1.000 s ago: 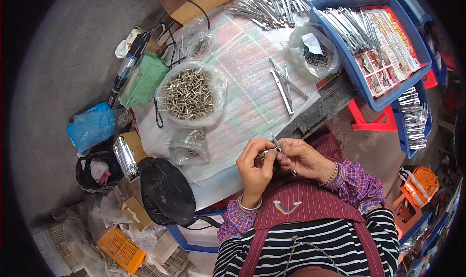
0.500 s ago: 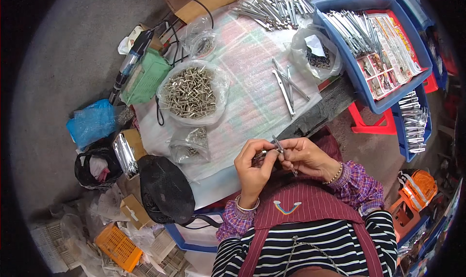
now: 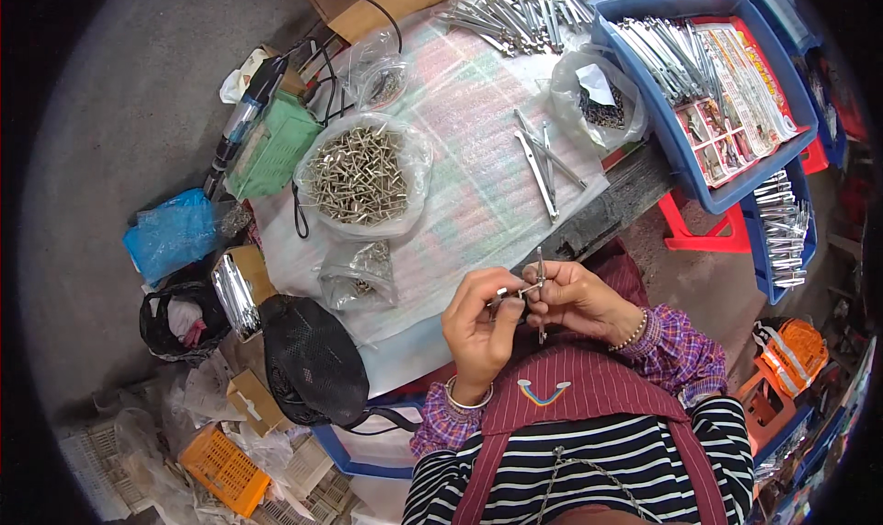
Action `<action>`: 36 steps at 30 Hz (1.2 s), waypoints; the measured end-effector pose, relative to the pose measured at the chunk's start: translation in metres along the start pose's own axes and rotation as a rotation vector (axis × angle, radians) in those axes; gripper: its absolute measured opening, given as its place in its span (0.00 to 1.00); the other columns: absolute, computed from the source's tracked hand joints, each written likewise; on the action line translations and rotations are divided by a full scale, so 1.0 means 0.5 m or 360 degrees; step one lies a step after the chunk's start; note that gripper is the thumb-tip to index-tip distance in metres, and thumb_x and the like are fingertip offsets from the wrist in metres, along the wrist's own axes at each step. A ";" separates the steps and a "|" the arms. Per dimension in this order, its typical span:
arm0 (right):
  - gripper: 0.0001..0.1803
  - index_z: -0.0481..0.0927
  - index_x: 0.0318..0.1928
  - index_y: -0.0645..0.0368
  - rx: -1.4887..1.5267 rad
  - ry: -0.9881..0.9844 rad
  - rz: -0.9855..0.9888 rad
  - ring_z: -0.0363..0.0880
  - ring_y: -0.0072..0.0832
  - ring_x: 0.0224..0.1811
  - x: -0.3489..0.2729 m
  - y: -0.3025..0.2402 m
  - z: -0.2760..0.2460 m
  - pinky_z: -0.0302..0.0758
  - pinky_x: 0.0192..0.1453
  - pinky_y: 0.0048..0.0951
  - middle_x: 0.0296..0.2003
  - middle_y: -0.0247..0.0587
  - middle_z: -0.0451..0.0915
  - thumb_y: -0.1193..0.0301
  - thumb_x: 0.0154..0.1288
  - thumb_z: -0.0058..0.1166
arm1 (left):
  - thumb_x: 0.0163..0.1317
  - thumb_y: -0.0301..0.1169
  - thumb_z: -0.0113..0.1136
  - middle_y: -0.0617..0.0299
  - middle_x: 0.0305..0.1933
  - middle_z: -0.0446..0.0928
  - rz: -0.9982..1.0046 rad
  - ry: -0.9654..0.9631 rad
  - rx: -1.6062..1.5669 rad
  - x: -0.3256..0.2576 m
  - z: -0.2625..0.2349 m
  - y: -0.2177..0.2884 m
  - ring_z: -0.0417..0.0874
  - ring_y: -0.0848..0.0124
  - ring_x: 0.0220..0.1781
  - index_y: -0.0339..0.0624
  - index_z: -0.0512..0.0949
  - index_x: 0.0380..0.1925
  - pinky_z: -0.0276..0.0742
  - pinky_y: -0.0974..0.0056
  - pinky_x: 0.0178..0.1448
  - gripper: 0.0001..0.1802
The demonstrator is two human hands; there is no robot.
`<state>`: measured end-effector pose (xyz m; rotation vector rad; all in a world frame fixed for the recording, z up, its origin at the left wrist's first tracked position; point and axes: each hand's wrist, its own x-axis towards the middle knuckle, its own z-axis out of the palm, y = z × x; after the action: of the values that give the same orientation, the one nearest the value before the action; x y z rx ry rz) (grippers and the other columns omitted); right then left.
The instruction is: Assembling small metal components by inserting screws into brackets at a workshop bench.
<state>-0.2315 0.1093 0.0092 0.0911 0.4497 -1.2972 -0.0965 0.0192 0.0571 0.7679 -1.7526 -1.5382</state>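
Note:
My left hand [image 3: 480,327] is closed in a pinch on small silver screws, like those heaped in the plastic-lined tub. One screw [image 3: 531,288] sticks out from its fingertips and meets a slim metal bar. My right hand [image 3: 587,302] grips that slim metal bar [image 3: 541,265], which stands nearly upright in the picture between its thumb and fingers. Both hands are close together in front of my apron, just off the table edge. Where exactly the screw touches the bar is too small to tell. On the table lie several loose metal bars [image 3: 541,177].
The tub of screws [image 3: 305,171] and a small bag of parts [image 3: 345,290] stand left on the sheet-covered table [image 3: 460,212]. At right are a bag of dark parts [image 3: 570,125] and a blue crate [image 3: 658,148]. A power screwdriver [image 3: 241,120] rests on a green basket [image 3: 267,161].
The slim bar has turned from slanted to nearly upright. My fingertips have drawn slightly apart, so the screw between them now shows.

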 end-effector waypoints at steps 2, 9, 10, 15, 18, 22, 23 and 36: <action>0.12 0.71 0.47 0.61 0.0005 0.0011 -0.0025 0.74 0.20 0.36 -0.003 0.000 -0.006 0.77 0.47 0.31 0.35 0.33 0.74 0.74 0.64 0.52 | 0.55 0.19 0.58 0.56 0.38 0.74 -0.0047 -0.0006 0.0025 -0.001 0.012 0.003 0.75 0.72 0.41 0.30 0.76 0.34 0.69 0.72 0.45 0.06; 0.10 0.73 0.45 0.61 0.0044 0.0064 -0.0206 0.76 0.24 0.38 -0.007 0.003 -0.006 0.77 0.50 0.33 0.33 0.34 0.75 0.73 0.64 0.52 | 0.53 0.20 0.62 0.55 0.34 0.79 -0.0085 -0.0110 0.0399 -0.010 0.000 0.001 0.78 0.74 0.33 0.29 0.78 0.36 0.72 0.73 0.37 0.09; 0.10 0.73 0.45 0.61 0.0044 0.0063 -0.0204 0.76 0.24 0.38 -0.008 0.002 -0.005 0.77 0.50 0.33 0.33 0.34 0.75 0.73 0.64 0.52 | 0.53 0.20 0.62 0.55 0.34 0.79 -0.0086 -0.0108 0.0400 -0.012 0.001 0.002 0.78 0.74 0.33 0.29 0.78 0.36 0.72 0.73 0.37 0.09; 0.07 0.76 0.39 0.63 -0.0118 0.0085 -0.0308 0.77 0.24 0.38 -0.006 0.011 -0.017 0.75 0.47 0.27 0.34 0.35 0.76 0.74 0.62 0.54 | 0.46 0.19 0.64 0.54 0.29 0.81 -0.0064 0.0004 0.0534 -0.014 0.005 0.015 0.82 0.67 0.29 0.35 0.80 0.33 0.75 0.69 0.34 0.10; 0.08 0.77 0.39 0.64 -0.0134 0.0151 -0.0351 0.77 0.24 0.36 -0.010 0.007 -0.009 0.75 0.45 0.26 0.34 0.36 0.77 0.75 0.61 0.56 | 0.46 0.19 0.64 0.53 0.29 0.80 -0.0074 -0.0023 0.0552 -0.015 0.003 0.014 0.82 0.67 0.29 0.35 0.80 0.32 0.74 0.69 0.34 0.10; 0.08 0.76 0.39 0.64 -0.0201 0.0220 -0.0400 0.77 0.24 0.35 -0.014 0.003 0.008 0.75 0.43 0.25 0.33 0.36 0.77 0.77 0.59 0.56 | 0.46 0.19 0.64 0.54 0.29 0.80 -0.0101 0.0017 0.0476 -0.020 0.004 0.007 0.82 0.67 0.29 0.35 0.80 0.33 0.74 0.69 0.33 0.10; 0.07 0.77 0.36 0.65 -0.0288 0.0320 -0.0422 0.75 0.21 0.33 -0.016 -0.001 0.023 0.72 0.40 0.22 0.31 0.34 0.76 0.77 0.57 0.58 | 0.46 0.19 0.64 0.54 0.29 0.80 -0.0090 0.0014 0.0494 -0.020 0.003 0.006 0.82 0.67 0.28 0.35 0.80 0.33 0.74 0.69 0.33 0.11; 0.08 0.80 0.37 0.68 -0.0840 0.0516 -0.0705 0.72 0.16 0.31 -0.014 0.009 0.040 0.68 0.35 0.16 0.30 0.30 0.74 0.80 0.54 0.58 | 0.54 0.16 0.59 0.57 0.33 0.79 -0.0429 -0.0018 -0.0038 -0.020 0.010 -0.012 0.80 0.74 0.31 0.27 0.77 0.37 0.76 0.72 0.37 0.10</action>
<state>-0.2232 0.1105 0.0292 -0.2590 1.1245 -1.5583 -0.0946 0.0296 0.0499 1.0184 -1.6880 -1.7374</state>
